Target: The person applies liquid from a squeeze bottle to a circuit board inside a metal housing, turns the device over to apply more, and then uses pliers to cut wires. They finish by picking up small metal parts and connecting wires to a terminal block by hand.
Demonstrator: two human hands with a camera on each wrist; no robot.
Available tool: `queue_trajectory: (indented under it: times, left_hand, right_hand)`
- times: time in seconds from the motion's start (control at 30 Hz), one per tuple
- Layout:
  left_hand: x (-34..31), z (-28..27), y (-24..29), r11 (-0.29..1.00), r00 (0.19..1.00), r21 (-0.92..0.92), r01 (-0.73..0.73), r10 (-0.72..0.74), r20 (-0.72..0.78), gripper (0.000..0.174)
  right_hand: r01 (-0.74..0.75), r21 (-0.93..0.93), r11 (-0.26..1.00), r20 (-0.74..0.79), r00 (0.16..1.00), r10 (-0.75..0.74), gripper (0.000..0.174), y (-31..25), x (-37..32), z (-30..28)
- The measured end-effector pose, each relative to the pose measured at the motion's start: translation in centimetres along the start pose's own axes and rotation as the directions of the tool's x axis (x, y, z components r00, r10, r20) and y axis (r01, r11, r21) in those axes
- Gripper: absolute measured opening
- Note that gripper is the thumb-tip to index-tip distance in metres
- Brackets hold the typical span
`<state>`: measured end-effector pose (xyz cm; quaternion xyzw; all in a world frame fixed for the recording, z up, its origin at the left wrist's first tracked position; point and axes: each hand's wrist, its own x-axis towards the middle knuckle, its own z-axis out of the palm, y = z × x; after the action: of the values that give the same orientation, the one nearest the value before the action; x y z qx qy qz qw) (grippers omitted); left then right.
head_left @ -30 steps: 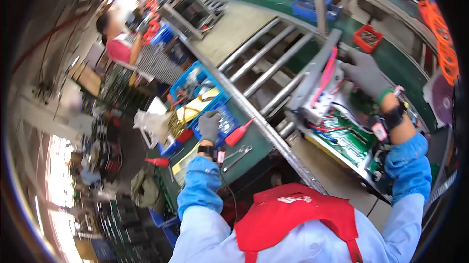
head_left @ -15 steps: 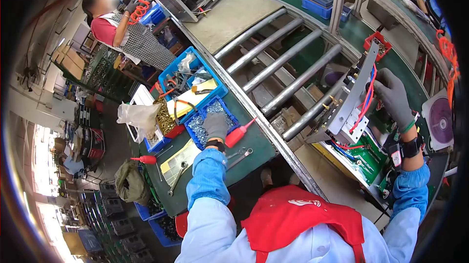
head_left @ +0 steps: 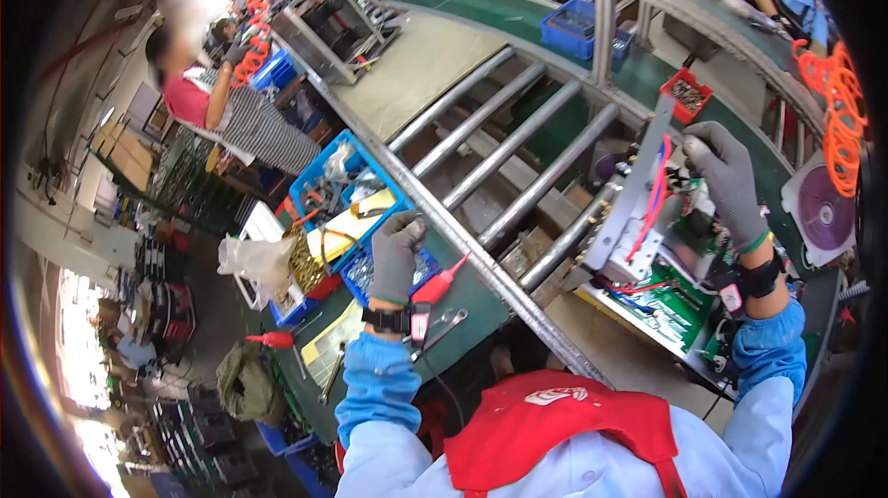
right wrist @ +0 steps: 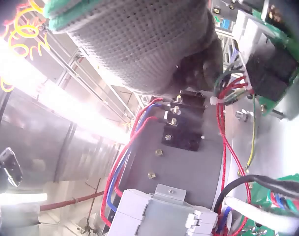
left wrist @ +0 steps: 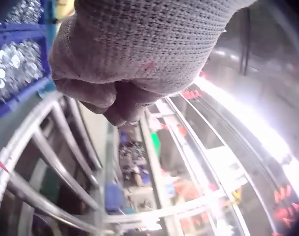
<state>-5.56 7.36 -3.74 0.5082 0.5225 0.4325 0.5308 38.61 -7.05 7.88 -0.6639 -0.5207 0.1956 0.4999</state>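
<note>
My gloved left hand [head_left: 396, 259] is raised over a blue bin [head_left: 362, 282] of small silvery hardware. Its fingers [left wrist: 97, 96] are curled in, and anything between their tips is hidden. On the right, my gloved right hand [head_left: 726, 179] is beside the upper end of a tilted grey metal panel [head_left: 627, 207] with red and blue wires. In the right wrist view, bent fingers [right wrist: 201, 73] come right up to a black terminal block [right wrist: 181, 135] on that panel; I cannot tell what they grip. Beneath the panel, a chassis holds green circuit boards [head_left: 661, 308].
Metal rollers [head_left: 546, 174] run between the green side bench and the chassis. Near my left hand are a red squeeze bottle [head_left: 435, 287], wrenches [head_left: 450, 324] and a larger blue tray [head_left: 305, 185]. A purple disc [head_left: 825, 211] stands far right. Another person [head_left: 199, 100] works at upper left.
My left hand dipped into the hardware bin and has lifted out of it, fingers curled. My right hand stays beside the tilted panel. The head view has swung slightly.
</note>
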Motion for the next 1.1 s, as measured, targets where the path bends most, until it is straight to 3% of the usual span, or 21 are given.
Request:
queue_trajectory:
  times: [0.03, 0.1, 0.17, 0.23, 0.27, 0.37, 0.43, 0.47, 0.57, 0.6, 0.7, 0.77, 0.83, 0.9, 1.1]
  left_hand:
    - [-1.1, 2.0, 2.7, 0.993, 0.995, 0.075, -0.093, 0.089, 0.051, 0.017]
    - [-3.6, 6.2, 7.3, 0.976, 0.962, -0.053, -0.211, 0.217, 0.166, 0.019]
    - [-6.2, 10.0, 11.0, 0.955, 0.919, -0.119, -0.27, 0.293, 0.264, 0.021]
    - [-8.2, 13.3, 13.1, 0.909, 0.865, 0.009, -0.417, 0.393, 0.312, 0.02]
    - [-9.2, 14.8, 14.2, 0.906, 0.857, 0.021, -0.422, 0.391, 0.336, 0.019]
    - [-9.8, 18.1, 14.7, 0.738, 0.724, 0.107, -0.666, 0.605, 0.332, 0.017]
    - [-10.1, 19.2, 15.0, 0.585, 0.602, 0.172, -0.793, 0.706, 0.373, 0.017]
    - [-10.2, 19.7, 15.2, 0.495, 0.531, 0.198, -0.846, 0.749, 0.397, 0.017]
    - [-10.9, 20.7, 15.3, 0.831, 0.778, 0.09, -0.549, 0.47, 0.417, 0.015]
    - [-10.5, 21.1, 15.0, 0.84, 0.789, 0.08, -0.536, 0.465, 0.402, 0.014]
    - [-10.3, 21.4, 14.6, 0.877, 0.82, 0.062, -0.476, 0.417, 0.393, 0.016]
    - [-9.3, 21.4, 13.7, 0.922, 0.853, 0.027, -0.387, 0.346, 0.391, 0.02]
    - [-9.3, 21.2, 14.1, 0.962, 0.888, 0.002, -0.274, 0.252, 0.386, 0.022]
    - [-8.5, 21.1, 13.2, 0.965, 0.883, -0.023, -0.262, 0.249, 0.397, 0.023]
    - [-8.7, 21.3, 13.2, 0.962, 0.881, -0.034, -0.271, 0.262, 0.394, 0.021]
  right_hand:
    - [0.014, 0.003, 1.0, -0.037, 0.999, -0.014, 0.021, -2.2, -0.6, 0.0]
    - [0.13, 0.012, 0.991, 0.001, 0.991, -0.13, 0.024, -5.3, -2.0, -0.2]
    - [0.335, -0.04, 0.941, 0.143, 0.934, -0.326, 0.027, -6.4, -3.0, 0.0]
    - [0.427, 0.04, 0.903, 0.227, 0.876, -0.425, 0.03, -8.1, -4.1, 0.9]
    - [0.419, 0.022, 0.908, 0.232, 0.881, -0.412, 0.03, -8.6, -4.4, 1.2]
    - [0.339, 0.053, 0.939, 0.247, 0.907, -0.341, 0.031, -8.9, -4.6, 1.2]
    - [0.249, 0.068, 0.966, 0.282, 0.924, -0.258, 0.031, -8.4, -4.3, 0.7]
    - [0.3, 0.104, 0.948, 0.252, 0.915, -0.316, 0.024, -7.5, -4.2, 0.6]
    - [0.118, 0.199, 0.973, 0.289, 0.941, -0.173, 0.023, -6.2, -3.0, -0.4]
    - [0.141, 0.15, 0.979, 0.146, 0.976, -0.163, 0.027, -5.0, -1.9, -0.6]
    - [-0.165, 0.205, 0.965, 0.013, 0.986, 0.165, 0.027, -0.4, 1.3, -2.2]
    - [-0.209, 0.05, 0.977, 0.034, 0.978, 0.207, 0.026, 1.7, 2.2, -2.3]
    - [-0.163, -0.019, 0.986, 0.08, 0.983, 0.164, 0.026, 4.1, 3.2, -0.8]
    - [-0.102, -0.081, 0.992, 0.084, 0.991, 0.108, 0.028, 3.3, 2.9, -0.2]
    - [-0.162, -0.058, 0.985, 0.184, 0.968, 0.17, 0.031, 3.2, 3.6, 0.4]
